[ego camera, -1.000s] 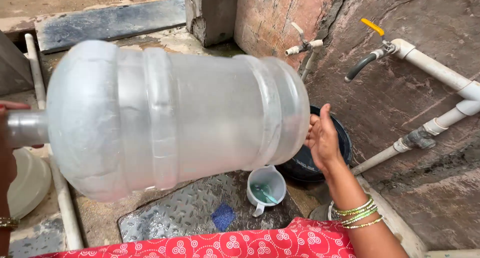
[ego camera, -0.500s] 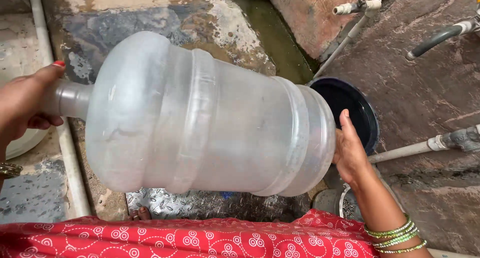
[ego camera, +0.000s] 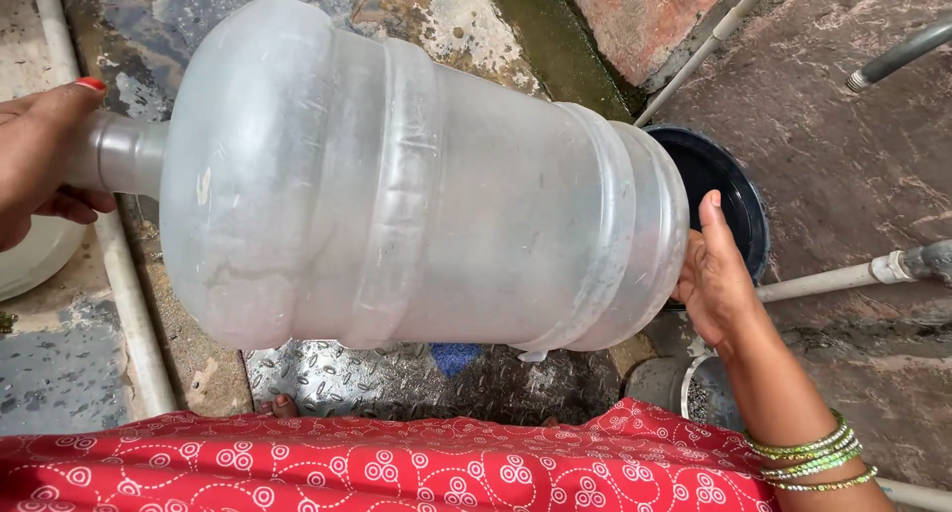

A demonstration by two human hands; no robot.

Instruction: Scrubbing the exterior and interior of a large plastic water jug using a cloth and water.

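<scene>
While held sideways, clear water jug (ego camera: 416, 185), left hand (ego camera: 45, 155) gripping neck, right hand (ego camera: 716, 279) spread flat on base, dark bucket (ego camera: 729, 190) just beyond.

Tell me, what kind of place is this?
Probably an outdoor washing spot by a wall. White water pipes run along rough, damp stone ground, a dark round tub sits there, and both hands hold a big water jug.

- Jug (ego camera: 416, 195) lies sideways across the frame's centre, neck pointing left.
- Left hand (ego camera: 40, 160) on the neck at left edge.
- Right hand (ego camera: 716, 279) against its base, right of centre.
- Bucket (ego camera: 739, 190) behind that hand.
- Pipe (ego camera: 119, 304) below the neck, lower left.
</scene>
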